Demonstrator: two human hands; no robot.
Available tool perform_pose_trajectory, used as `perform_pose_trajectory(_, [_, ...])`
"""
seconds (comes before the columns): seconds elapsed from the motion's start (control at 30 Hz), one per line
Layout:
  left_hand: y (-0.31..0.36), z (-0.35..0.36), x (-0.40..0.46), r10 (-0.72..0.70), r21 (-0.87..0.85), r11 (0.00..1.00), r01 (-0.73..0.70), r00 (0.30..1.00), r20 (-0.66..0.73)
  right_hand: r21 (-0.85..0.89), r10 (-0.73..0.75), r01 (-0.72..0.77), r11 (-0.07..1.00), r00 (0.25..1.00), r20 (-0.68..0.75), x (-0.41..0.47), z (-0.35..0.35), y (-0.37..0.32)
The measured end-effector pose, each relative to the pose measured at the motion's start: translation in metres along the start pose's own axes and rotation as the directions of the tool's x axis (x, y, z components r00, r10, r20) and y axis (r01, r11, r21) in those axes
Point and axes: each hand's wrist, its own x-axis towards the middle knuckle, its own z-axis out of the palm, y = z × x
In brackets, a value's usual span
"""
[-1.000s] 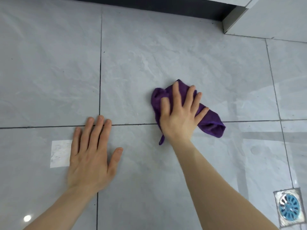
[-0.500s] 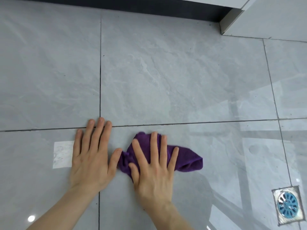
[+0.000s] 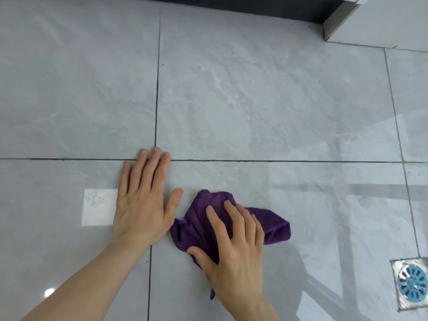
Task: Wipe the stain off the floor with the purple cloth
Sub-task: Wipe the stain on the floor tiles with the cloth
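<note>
A crumpled purple cloth (image 3: 196, 222) lies on the glossy grey tile floor (image 3: 254, 100), just below a horizontal grout line. My right hand (image 3: 234, 256) presses down on the cloth, fingers spread over it and thumb at its near edge. My left hand (image 3: 143, 200) rests flat on the floor directly left of the cloth, fingers apart, thumb close to the cloth's left edge. No distinct stain shows on the tiles around the cloth; whatever lies under the cloth is hidden.
A floor drain with a blue grate (image 3: 413, 282) sits at the lower right. A dark plinth (image 3: 231, 5) runs along the top, with a light cabinet corner (image 3: 335, 22) at the top right. Bright light reflections mark the tiles by my left hand.
My right hand dragged the cloth from above the grout line down and left to beside my left hand, then shifted it slightly right. My left hand stayed flat in place.
</note>
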Motion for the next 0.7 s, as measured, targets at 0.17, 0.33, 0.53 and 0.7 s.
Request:
perform_pose_trajectory(0.17, [0.001, 0.002, 0.005, 0.001, -0.009, 1.0, -0.001, 1.0, -0.011, 0.26, 0.096, -0.077, 0.963, 0.994, -0.059, 0.028, -0.015, 0.006])
perform_pose_trajectory(0.33, [-0.001, 0.0, 0.014, 0.007, -0.009, 1.0, -0.008, 1.0, -0.025, 0.615, 0.284, -0.454, 0.645, 0.889, 0.359, 0.079, -0.054, 0.019])
perform_pose_trajectory(0.53, [0.005, 0.002, 0.014, 0.0, -0.023, 1.0, -0.001, 1.0, -0.027, 0.466, 0.429, -0.563, 0.682, 0.825, 0.369, 0.079, -0.067, 0.038])
perform_pose_trajectory(0.7, [0.004, -0.001, 0.015, 0.004, -0.015, 1.0, -0.005, 0.999, -0.042, 0.538, 0.462, -0.39, 0.747, 0.887, 0.001, 0.064, -0.048, 0.025])
